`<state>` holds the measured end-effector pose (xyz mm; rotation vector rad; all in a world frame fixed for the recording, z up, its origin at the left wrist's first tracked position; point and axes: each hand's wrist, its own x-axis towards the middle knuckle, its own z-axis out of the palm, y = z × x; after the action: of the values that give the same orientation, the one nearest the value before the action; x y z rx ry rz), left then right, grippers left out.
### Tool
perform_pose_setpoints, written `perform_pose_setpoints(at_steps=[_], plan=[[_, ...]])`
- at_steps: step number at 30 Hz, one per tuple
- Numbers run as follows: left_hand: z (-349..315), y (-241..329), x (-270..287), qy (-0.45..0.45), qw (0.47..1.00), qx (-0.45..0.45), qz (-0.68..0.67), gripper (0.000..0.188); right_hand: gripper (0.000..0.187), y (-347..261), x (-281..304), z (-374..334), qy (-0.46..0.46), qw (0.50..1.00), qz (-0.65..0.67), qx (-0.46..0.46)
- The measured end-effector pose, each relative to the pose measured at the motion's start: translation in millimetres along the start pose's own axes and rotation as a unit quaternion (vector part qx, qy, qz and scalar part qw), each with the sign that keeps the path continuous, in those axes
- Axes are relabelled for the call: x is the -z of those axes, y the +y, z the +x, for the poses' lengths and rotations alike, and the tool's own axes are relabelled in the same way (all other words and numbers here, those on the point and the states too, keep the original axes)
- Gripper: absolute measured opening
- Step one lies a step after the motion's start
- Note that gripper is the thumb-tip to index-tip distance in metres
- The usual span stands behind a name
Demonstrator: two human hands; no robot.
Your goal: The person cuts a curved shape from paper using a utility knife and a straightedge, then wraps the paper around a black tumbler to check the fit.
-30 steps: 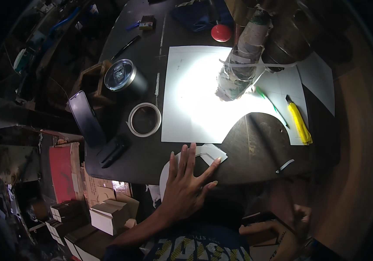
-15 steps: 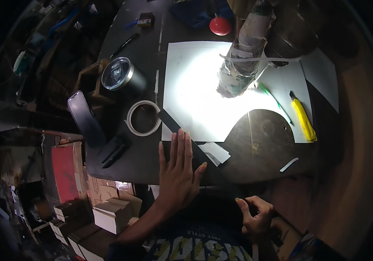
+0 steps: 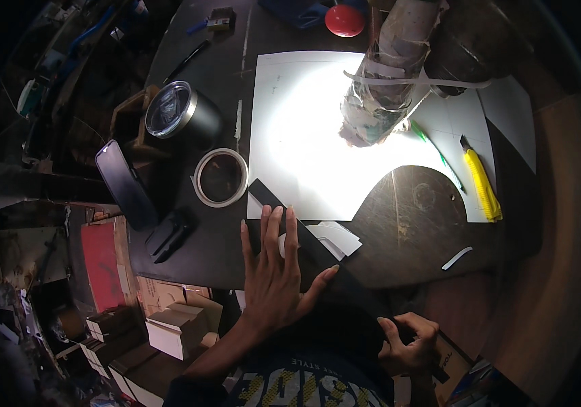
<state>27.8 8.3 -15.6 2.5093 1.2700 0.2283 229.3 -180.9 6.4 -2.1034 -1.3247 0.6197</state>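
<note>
The left hand (image 3: 273,271) lies flat, fingers spread, on a black strip (image 3: 266,196); the right hand (image 3: 409,342) curls, pinching its near end. White-and-yellow lettering (image 3: 292,391) crosses the dark shirt (image 3: 270,361).

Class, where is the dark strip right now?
In the head view, the dark strip lies right of the tape roll, slanting under the left hand, with its upper end across the lower-left corner of the white sheet.

a dark tumbler (image 3: 202,121) with a clear lid stands toward ten o'clock of the view. a black pen (image 3: 187,62) lies near eleven, a phone (image 3: 125,183) at nine, a red panel (image 3: 102,261) at eight, pale boxes (image 3: 171,335) toward seven. a round red knob (image 3: 344,22) shows just past twelve.
</note>
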Motion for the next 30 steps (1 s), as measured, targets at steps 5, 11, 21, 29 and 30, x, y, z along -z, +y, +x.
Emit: perform_pose_setpoints(at_steps=[5,11,21,29,30], plan=[[0,1,2,-0.015,1.000,0.002,0.008,0.097,0.022,-10,5,6,-0.017,0.997,0.045,-0.062],[1,0,1,-0.025,1.000,0.000,0.014,0.092,0.021,-8,6,5,-0.038,0.994,0.052,-0.087],[2,0,2,-0.033,0.999,0.001,0.018,0.092,0.022,-17,8,11,-0.043,0.989,0.068,-0.123],[2,1,2,-0.030,0.999,-0.001,0.016,0.092,0.023,-14,8,10,-0.054,0.987,0.065,-0.136],[2,1,2,-0.031,0.999,0.000,0.014,0.092,0.023,-14,9,11,-0.063,0.986,0.064,-0.142]])
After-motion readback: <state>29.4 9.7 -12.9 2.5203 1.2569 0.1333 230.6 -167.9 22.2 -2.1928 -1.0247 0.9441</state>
